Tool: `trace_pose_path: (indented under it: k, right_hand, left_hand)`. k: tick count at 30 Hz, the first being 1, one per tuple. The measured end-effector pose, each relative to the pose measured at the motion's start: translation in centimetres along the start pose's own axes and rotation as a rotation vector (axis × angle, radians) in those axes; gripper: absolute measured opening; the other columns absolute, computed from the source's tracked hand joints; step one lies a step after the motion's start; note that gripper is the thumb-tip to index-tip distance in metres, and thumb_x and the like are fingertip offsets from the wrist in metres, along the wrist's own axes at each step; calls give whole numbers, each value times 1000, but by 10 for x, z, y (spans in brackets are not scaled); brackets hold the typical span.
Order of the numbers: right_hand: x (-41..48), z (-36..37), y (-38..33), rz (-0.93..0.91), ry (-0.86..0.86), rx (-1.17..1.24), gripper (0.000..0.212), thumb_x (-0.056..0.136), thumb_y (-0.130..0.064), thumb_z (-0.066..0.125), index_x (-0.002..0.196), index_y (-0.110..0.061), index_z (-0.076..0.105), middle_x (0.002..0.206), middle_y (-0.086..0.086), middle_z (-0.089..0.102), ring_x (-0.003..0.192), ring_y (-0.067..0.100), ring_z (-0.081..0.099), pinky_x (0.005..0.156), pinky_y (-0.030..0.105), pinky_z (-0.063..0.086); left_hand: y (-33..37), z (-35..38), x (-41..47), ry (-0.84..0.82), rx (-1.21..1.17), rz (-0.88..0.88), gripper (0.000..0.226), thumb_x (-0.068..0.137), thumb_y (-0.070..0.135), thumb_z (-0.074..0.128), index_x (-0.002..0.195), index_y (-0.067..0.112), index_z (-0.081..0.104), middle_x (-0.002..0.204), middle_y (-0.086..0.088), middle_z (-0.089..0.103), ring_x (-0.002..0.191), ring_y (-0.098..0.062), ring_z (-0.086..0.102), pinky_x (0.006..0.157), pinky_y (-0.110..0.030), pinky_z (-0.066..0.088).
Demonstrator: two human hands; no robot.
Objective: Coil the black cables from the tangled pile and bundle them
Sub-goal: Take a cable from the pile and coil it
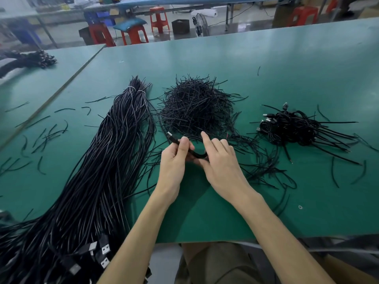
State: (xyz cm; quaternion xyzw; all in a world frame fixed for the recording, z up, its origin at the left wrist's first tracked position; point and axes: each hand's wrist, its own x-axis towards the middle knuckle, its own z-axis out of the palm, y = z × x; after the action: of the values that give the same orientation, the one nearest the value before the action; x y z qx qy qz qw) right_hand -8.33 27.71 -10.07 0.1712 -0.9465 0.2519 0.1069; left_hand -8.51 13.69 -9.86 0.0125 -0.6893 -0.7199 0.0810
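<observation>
Now | both hands (pixel 196 158) closed on black cable (pixel 198 155) | no writing legible

Two hands, one long cable bundle (pixel 114 152), one pile of short ties (pixel 194 105), one heap of coiled cables (pixel 291 128), perhaps five red stools.

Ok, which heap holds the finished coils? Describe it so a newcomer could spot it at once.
Start at the green table and find the spiky mound of short ties in the middle. The finished coils lie to its right, apart from it. Unlike the long straight cables on the left, these are wound into small loops with plugs showing at their left edge.
</observation>
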Motion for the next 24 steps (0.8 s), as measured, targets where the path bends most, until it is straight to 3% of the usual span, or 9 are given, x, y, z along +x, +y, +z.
trace_pose_path:
  k: [2, 5, 9, 13, 16, 19, 24]
  right_hand:
    - [-1, -1, 0, 1, 17, -33, 63, 105, -23, 50, 160, -8, 21, 122, 3, 51, 112, 23, 41, 100, 38, 34]
    - [-1, 0, 1, 2, 21, -72, 60, 106, -21, 48, 160, -14, 24, 125, 0, 51, 114, 21, 41, 98, 36, 30]
    - [-1, 0, 2, -15, 1, -75, 55, 107, -26, 46, 158, -15, 31, 126, -2, 54, 116, 20, 45, 98, 36, 28]
    - [-2, 1, 2, -7, -10, -68, 57, 106, -16, 49, 159, -10, 28, 124, -1, 53, 117, 19, 46, 99, 36, 29]
    - [-2, 2, 1, -3, -20, -70, 60, 105, -12, 50, 159, -8, 25, 121, -1, 52, 114, 18, 48, 99, 37, 30]
    - [-2, 2, 2, -8, -26, -46, 61, 104, -11, 49, 159, -6, 23, 118, 0, 53, 112, 18, 49, 97, 37, 31]
    - [0, 1, 3, 7, -2, 85, 58, 107, -19, 50, 159, -10, 27, 120, -3, 56, 116, 17, 49, 100, 38, 30]
  left_hand:
    - [1, 2, -1, 4, 41, 11, 37, 109, 35, 45, 85, 13, 63, 75, -2, 64, 72, -24, 64, 77, -44, 55]
    - [5, 4, -3, 9, 60, 29, 42, 110, 36, 40, 84, 11, 62, 74, -7, 62, 67, -23, 61, 64, -30, 53]
    - [5, 4, -3, 1, 67, 22, 45, 111, 35, 39, 82, 8, 61, 74, 0, 62, 66, -21, 57, 60, -28, 49]
    - [3, 5, -2, -8, 107, 28, 45, 111, 37, 39, 79, 11, 60, 70, 8, 58, 65, -19, 51, 54, -28, 43]
    - [4, 6, -1, -36, 144, 50, 48, 110, 43, 38, 78, 13, 58, 70, 1, 53, 65, -22, 45, 55, -29, 40]
    - [5, 7, -2, -70, 146, 75, 49, 109, 45, 35, 80, 12, 56, 73, 3, 51, 67, -15, 46, 59, -23, 40]
    - [7, 8, -4, -153, 93, 100, 49, 109, 44, 32, 82, 11, 55, 78, -1, 52, 67, -10, 46, 60, -17, 40]
